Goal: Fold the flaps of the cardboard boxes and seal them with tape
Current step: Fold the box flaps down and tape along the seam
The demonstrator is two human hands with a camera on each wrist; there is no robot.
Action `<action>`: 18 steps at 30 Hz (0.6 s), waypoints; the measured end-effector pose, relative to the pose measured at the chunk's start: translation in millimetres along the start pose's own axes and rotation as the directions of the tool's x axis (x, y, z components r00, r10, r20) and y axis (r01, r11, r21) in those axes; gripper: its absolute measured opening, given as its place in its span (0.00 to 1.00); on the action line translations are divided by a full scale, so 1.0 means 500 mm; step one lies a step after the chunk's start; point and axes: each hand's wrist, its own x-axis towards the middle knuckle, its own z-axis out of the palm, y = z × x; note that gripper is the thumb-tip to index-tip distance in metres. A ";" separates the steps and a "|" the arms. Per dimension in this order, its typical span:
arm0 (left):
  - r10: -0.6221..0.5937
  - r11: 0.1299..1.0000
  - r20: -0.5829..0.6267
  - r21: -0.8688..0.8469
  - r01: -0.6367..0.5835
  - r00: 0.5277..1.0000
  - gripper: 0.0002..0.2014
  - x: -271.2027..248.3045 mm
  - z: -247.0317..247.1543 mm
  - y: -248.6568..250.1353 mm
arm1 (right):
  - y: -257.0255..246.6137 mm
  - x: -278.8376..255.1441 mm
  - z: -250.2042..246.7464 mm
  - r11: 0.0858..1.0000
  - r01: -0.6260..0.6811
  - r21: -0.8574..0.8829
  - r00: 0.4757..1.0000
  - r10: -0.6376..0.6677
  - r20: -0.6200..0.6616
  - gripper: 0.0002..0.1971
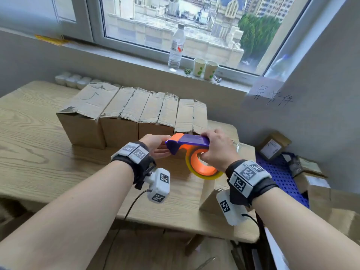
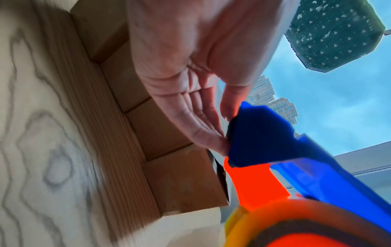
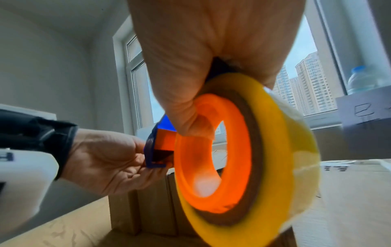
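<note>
A blue and orange tape dispenser (image 1: 189, 141) with a yellowish tape roll (image 1: 204, 170) hangs above the wooden table (image 1: 39, 133). My right hand (image 1: 216, 151) grips it over the top, thumb inside the orange hub (image 3: 211, 150). My left hand (image 1: 157, 146) pinches the blue front end (image 2: 264, 138) between thumb and fingers. Behind it stands a row of cardboard boxes (image 1: 124, 112) with their flaps folded down. Another cardboard box (image 1: 211, 193) sits under my right wrist at the table's right end; its top (image 3: 349, 200) shows in the right wrist view.
A water bottle (image 1: 176, 47) and two paper cups (image 1: 204, 68) stand on the windowsill. White containers (image 1: 72, 80) sit behind the row at the back left. Small boxes (image 1: 276, 147) lie on a blue crate (image 1: 282, 176) right of the table.
</note>
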 end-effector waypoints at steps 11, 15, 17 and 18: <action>-0.060 0.963 0.122 0.270 0.025 0.991 0.05 -0.042 0.104 -0.022 | 0.068 -0.131 -0.085 0.996 -0.081 0.029 0.997 0.081 0.017 0.33; 0.027 0.961 0.065 0.272 -0.044 0.998 0.06 -0.038 0.140 -0.031 | 0.107 -0.149 -0.107 0.981 -0.053 0.186 0.998 0.048 0.032 0.36; 0.069 0.967 0.040 0.242 -0.077 0.997 0.05 -0.037 0.152 -0.033 | 0.125 -0.152 -0.120 0.969 -0.029 0.243 0.999 0.024 0.024 0.36; 0.080 0.969 0.032 0.233 -0.085 0.996 0.05 -0.037 0.160 -0.034 | 0.134 -0.152 -0.127 0.966 -0.019 0.259 1.000 0.012 0.028 0.35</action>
